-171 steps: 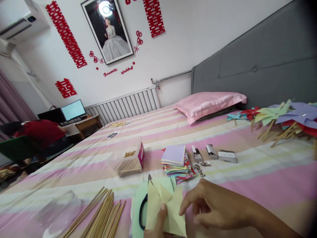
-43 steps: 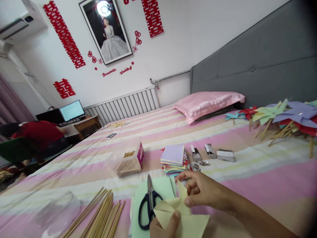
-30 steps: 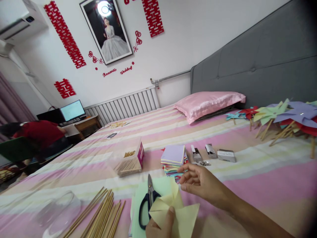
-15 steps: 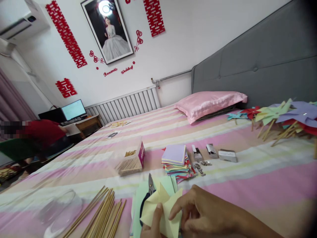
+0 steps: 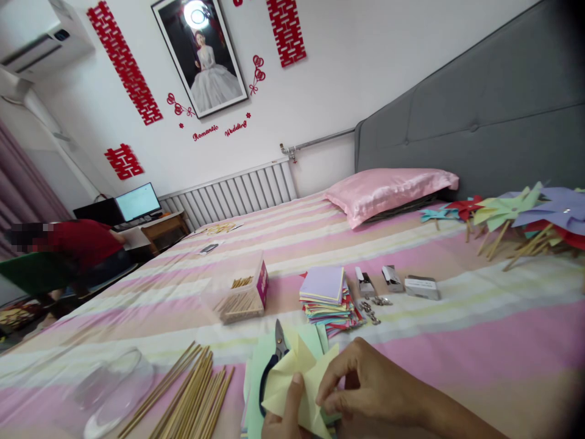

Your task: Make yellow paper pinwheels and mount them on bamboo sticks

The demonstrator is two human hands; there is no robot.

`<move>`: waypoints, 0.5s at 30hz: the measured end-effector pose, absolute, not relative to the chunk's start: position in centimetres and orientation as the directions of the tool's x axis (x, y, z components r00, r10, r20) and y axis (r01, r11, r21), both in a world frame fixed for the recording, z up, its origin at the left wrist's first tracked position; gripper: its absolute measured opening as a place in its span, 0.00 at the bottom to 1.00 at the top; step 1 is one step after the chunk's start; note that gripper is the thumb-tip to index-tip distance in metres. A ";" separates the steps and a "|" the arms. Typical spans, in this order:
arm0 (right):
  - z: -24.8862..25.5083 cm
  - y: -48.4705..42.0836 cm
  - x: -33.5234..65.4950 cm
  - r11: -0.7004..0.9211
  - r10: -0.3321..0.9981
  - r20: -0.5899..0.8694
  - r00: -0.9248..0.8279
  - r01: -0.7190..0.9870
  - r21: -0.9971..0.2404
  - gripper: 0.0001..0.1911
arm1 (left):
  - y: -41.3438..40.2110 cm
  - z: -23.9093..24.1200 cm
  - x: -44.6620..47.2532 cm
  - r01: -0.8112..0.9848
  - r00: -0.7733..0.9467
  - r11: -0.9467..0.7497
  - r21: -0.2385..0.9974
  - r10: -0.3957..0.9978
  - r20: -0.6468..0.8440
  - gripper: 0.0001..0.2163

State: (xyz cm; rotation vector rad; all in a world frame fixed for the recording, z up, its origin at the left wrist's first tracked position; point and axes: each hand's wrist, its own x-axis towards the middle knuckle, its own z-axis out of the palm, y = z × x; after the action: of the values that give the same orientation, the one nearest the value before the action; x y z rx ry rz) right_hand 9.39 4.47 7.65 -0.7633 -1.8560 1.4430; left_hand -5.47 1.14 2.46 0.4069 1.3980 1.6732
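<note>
Striped bedspread (image 5: 479,360) under everything here, pink, cream and pale yellow bands running across the bed. Grey padded headboard (image 5: 479,103) up on the right, a shiny pink pillow (image 5: 393,192) lying just in front of it, and paper pinwheels (image 5: 507,210) bunched at the right edge. Far side now: white radiator (image 5: 233,192) along the wall, framed photograph (image 5: 205,85) above it between red paper cutouts (image 5: 125,67). Over on the left, a person in red (image 5: 91,244) bends near a desk (image 5: 164,231) with a lit monitor (image 5: 137,201).

Closer in, there's a clear box (image 5: 242,302) of sticks, then a stack of coloured squares (image 5: 322,285), with small cartons (image 5: 421,288) and metal bits (image 5: 369,312) to its right. Loose bamboo sticks (image 5: 192,396) lie at the near left.

And the action: pale yellow paper (image 5: 301,360), flaps bent up, sits above the scissors (image 5: 279,344) and the green sheets (image 5: 260,341), covering part of both. My left grip (image 5: 283,424) clasps it from below, thumb pressed flat near its middle. My right grip (image 5: 365,384) is at the paper's right side, thumb and forefinger tips close together; whether they pinch the edge, I can't tell.
</note>
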 end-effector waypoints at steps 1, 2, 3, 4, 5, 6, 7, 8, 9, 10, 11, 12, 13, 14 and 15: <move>7.5 4.5 9.3 0.209 0.781 0.144 -0.607 0.036 -0.977 0.07 | 1.2 2.5 -5.4 -0.425 -0.550 0.051 0.904 0.778 -0.303 0.15; 7.4 4.5 9.2 0.191 0.788 0.141 -0.600 0.021 -0.981 0.06 | 1.3 2.4 -5.3 -0.425 -0.553 0.062 0.903 0.772 -0.313 0.16; 7.2 4.5 9.1 0.169 0.798 0.132 -0.588 0.008 -0.986 0.06 | 1.4 2.4 -5.3 -0.414 -0.559 0.069 0.908 0.767 -0.314 0.17; 7.1 4.5 8.9 0.151 0.811 0.125 -0.572 -0.001 -0.988 0.06 | 1.5 2.4 -5.4 -0.395 -0.572 0.084 0.915 0.756 -0.317 0.17; 7.0 4.5 8.8 0.139 0.826 0.120 -0.550 -0.008 -0.990 0.06 | 1.5 2.4 -5.5 -0.368 -0.590 0.104 0.924 0.742 -0.318 0.17; 6.9 4.5 8.6 0.133 0.841 0.119 -0.528 -0.011 -0.991 0.06 | 1.5 2.3 -5.6 -0.333 -0.610 0.121 0.935 0.728 -0.312 0.17; 6.8 4.6 8.4 0.130 0.854 0.119 -0.506 -0.014 -0.991 0.06 | 1.5 2.2 -5.7 -0.295 -0.630 0.135 0.946 0.717 -0.299 0.17; 6.7 4.6 8.3 0.129 0.865 0.120 -0.488 -0.015 -0.992 0.07 | 1.4 2.1 -5.8 -0.262 -0.645 0.142 0.955 0.710 -0.282 0.16; 6.6 4.6 8.2 0.129 0.875 0.120 -0.470 -0.013 -0.992 0.07 | 1.4 2.0 -5.8 -0.238 -0.655 0.143 0.961 0.707 -0.267 0.16; 6.6 4.7 8.1 0.129 0.884 0.120 -0.452 -0.011 -0.992 0.07 | 1.3 2.0 -5.8 -0.222 -0.662 0.138 0.965 0.706 -0.253 0.15; 6.5 4.7 8.1 0.129 0.892 0.120 -0.437 -0.008 -0.992 0.06 | 1.3 1.9 -5.8 -0.215 -0.667 0.128 0.968 0.705 -0.241 0.15; 6.5 4.7 8.0 0.131 0.898 0.122 -0.423 -0.008 -0.991 0.05 | 1.3 1.9 -5.7 -0.211 -0.674 0.120 0.970 0.701 -0.233 0.14; 6.4 4.7 8.0 0.133 0.903 0.125 -0.411 -0.009 -0.991 0.04 | 1.3 1.9 -5.6 -0.207 -0.681 0.114 0.972 0.697 -0.226 0.14; 6.4 4.7 8.0 0.135 0.907 0.128 -0.402 -0.010 -0.991 0.04 | 1.3 1.8 -5.6 -0.198 -0.688 0.111 0.974 0.692 -0.219 0.14; 6.4 4.7 8.0 0.137 0.909 0.130 -0.395 -0.011 -0.991 0.04 | 1.4 1.8 -5.5 -0.187 -0.693 0.116 0.976 0.688 -0.215 0.14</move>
State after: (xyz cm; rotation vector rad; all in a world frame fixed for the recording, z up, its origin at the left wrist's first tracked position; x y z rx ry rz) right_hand 7.97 4.74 6.38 -0.8974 -1.5749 1.3830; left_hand -5.48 1.37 1.81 0.4909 1.7245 1.6563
